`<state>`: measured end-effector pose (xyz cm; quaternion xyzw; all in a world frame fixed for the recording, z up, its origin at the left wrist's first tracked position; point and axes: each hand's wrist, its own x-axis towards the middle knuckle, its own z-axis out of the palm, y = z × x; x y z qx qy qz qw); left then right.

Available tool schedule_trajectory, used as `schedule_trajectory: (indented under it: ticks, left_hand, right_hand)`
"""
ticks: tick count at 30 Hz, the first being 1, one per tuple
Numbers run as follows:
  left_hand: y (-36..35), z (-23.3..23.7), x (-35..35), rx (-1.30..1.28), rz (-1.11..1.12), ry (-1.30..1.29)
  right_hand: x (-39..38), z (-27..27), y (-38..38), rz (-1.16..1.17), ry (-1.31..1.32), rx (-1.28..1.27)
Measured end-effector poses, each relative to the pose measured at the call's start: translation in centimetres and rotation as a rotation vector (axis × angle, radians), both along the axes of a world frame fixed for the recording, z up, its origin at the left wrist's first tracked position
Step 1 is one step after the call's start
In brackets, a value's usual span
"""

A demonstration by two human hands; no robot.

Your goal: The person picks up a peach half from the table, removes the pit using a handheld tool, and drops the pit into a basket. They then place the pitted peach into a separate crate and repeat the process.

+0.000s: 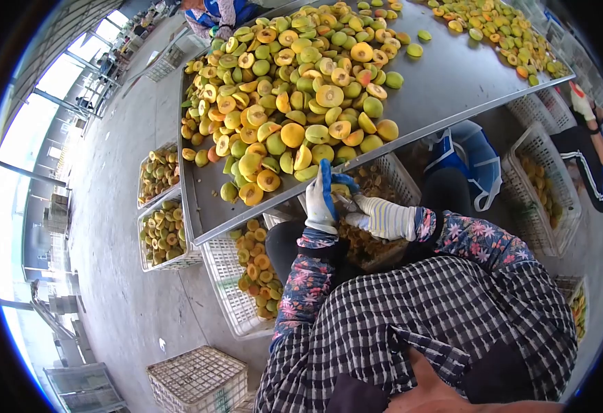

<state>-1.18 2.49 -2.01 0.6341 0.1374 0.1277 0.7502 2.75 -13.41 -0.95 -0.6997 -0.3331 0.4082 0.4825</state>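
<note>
My left hand [323, 199], in a white glove with blue-coated fingers, is closed on a peach half [343, 184] just past the near edge of the metal table [425, 103]. My right hand [386, 217], in a striped knit glove, is closed and meets the left at the fruit. Something small and greyish shows at its fingertips, too hidden to name. Halved peaches [294, 96] with green-yellow skin and orange flesh are heaped on the table before me. Below my hands a crate [399, 180] holds brownish pieces.
A white crate of peach halves [229, 289] stands by my left knee; two more crates [167, 234] are left of the table. An upturned crate [198, 375] sits on the floor behind. At right are a blue bag [477, 155], a fruit crate [566, 213] and another person's gloved hand [581, 103].
</note>
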Motion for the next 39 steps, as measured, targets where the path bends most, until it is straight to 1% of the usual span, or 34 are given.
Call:
schedule_trajectory:
  ticks: [1, 3, 4, 6, 8, 9, 10, 12, 13, 14, 16, 17, 19, 20, 21, 22, 23, 24, 25, 26, 27, 28, 29, 30, 31, 32, 33, 34, 35, 36, 37, 38, 39]
  left_hand:
    - [0.4, -2.4, 0.3, 0.014, 0.038, -0.048]
    - [0.3, -2.8, 1.1, 0.040, 0.098, -0.153]
    - [-0.9, 1.0, 0.3, -0.299, 0.088, -0.019]
    - [-0.5, 2.5, 0.3, -0.285, -0.061, 0.219]
    - [0.0, 0.4, 0.8, -0.246, -0.056, 0.143]
    - [-0.2, 0.4, 1.0, -0.271, -0.058, 0.131]
    - [-0.3, 0.3, 0.9, -0.298, -0.059, 0.130]
    - [-0.7, 0.1, 0.8, -0.294, -0.009, 0.075]
    - [-1.0, 0.1, 0.8, -0.301, 0.030, 0.058]
    - [-1.3, 0.1, 0.9, -0.307, 0.068, 0.040]
    - [-1.6, 0.0, 1.2, -0.370, 0.068, 0.068]
    - [-1.8, 0.4, 1.0, -0.391, 0.062, 0.083]
    - [-1.9, 1.0, 0.6, -0.400, 0.047, 0.092]
    - [-1.9, 0.1, 0.9, -0.432, 0.079, 0.033]
    - [-1.8, -0.2, 1.2, -0.458, 0.068, 0.010]
    - [-1.5, -0.5, 1.5, -0.487, 0.054, -0.009]
    - [-1.1, -0.1, 1.6, -0.481, -0.011, -0.010]
    - [-1.0, 0.2, 1.3, -0.367, -0.073, -0.075]
    - [-1.0, 0.4, 1.1, -0.251, -0.074, -0.092]
    - [-0.9, 1.1, 1.1, -0.282, -0.116, -0.085]
    - [-0.8, 1.8, 1.1, -0.312, -0.158, -0.076]
    - [-0.8, 1.8, 1.5, -0.528, -0.175, -0.007]
    - [-0.8, 1.3, 1.5, -0.711, -0.179, -0.059]
    - [-0.6, 1.9, 1.1, -0.831, -0.183, 0.027]
    - [-0.2, 0.9, 1.2, -0.751, -0.099, 0.077]
    - [0.1, 0.0, 0.5, -0.076, 0.003, -0.109]
    - [1.1, 0.2, 0.0, -0.120, 0.068, 0.039]
    - [2.0, 0.4, -0.6, -0.175, 0.133, 0.182]
    - [2.7, -0.2, -1.7, -0.111, 0.193, 0.175]
    - [2.9, 2.0, -3.1, -0.138, 0.235, 0.141]
    - [3.9, 3.1, -4.5, -0.056, 0.329, 0.108]
    - [6.4, 2.3, -5.8, -0.012, 0.365, 0.126]
    - [7.2, 4.3, -6.9, 0.122, 0.489, 0.196]
  right_hand:
    - [0.1, 0.4, -0.3, 0.038, -0.084, 0.004]
    - [0.2, 2.3, -0.9, 0.104, -0.255, 0.014]
    - [0.4, 1.0, -0.9, 0.106, -0.450, 0.034]
    - [0.4, 0.7, -1.3, 0.119, -0.486, -0.019]
    - [0.1, -0.6, -1.2, 0.065, -0.382, 0.080]
    - [0.2, 0.1, -0.9, 0.061, 0.064, -0.120]
    - [0.4, 0.9, -0.9, 0.052, 0.092, -0.174]
    - [0.0, 4.4, -1.0, 0.043, 0.158, -0.278]
    - [0.6, -3.4, -0.8, 0.032, -0.371, 0.187]
    - [0.1, -3.8, -0.8, 0.010, -0.388, 0.233]
    - [0.3, -4.5, -0.8, -0.027, -0.432, 0.322]
    - [0.1, 1.2, -1.6, 0.052, 0.047, -0.077]
    - [0.0, 2.1, -2.2, 0.047, 0.487, -0.020]
    - [-0.2, 2.5, -2.1, 0.053, 0.711, -0.002]
    - [-0.6, 3.9, -2.1, 0.033, 0.567, -0.014]
    - [-0.4, 3.7, -2.1, 0.018, 0.538, -0.020]
    - [-0.4, 3.7, -2.0, -0.002, 0.578, -0.007]
    - [-0.3, 3.8, -2.0, -0.028, 0.619, 0.007]
    - [-0.2, 3.9, -2.1, -0.045, 0.664, 0.022]
    - [0.0, 4.6, -2.2, -0.045, 0.764, 0.047]
    - [0.2, 4.5, -2.3, -0.026, 0.755, 0.057]
    - [0.2, 4.2, -2.7, -0.019, 0.756, 0.064]
    - [0.5, 4.3, -3.0, 0.026, 0.714, 0.087]
    - [0.6, 4.3, -3.5, 0.064, 0.680, 0.106]
    - [0.7, 4.5, -3.8, 0.040, 0.669, 0.085]
    - [1.0, 4.7, -3.9, 0.025, 0.644, 0.074]
    - [1.2, 4.9, -4.2, -0.018, 0.555, 0.019]
    - [1.9, 4.4, -4.7, 0.037, 0.502, 0.013]
    - [2.0, 2.7, -5.0, 0.014, 0.248, 0.053]
    - [2.0, 1.6, -5.1, -0.005, -0.008, 0.093]
    - [2.2, 1.1, -5.9, 0.044, -0.224, -0.007]
    - [2.2, 1.5, -6.5, 0.095, -0.442, -0.104]
    - [2.3, 1.9, -6.7, 0.148, -0.662, -0.194]
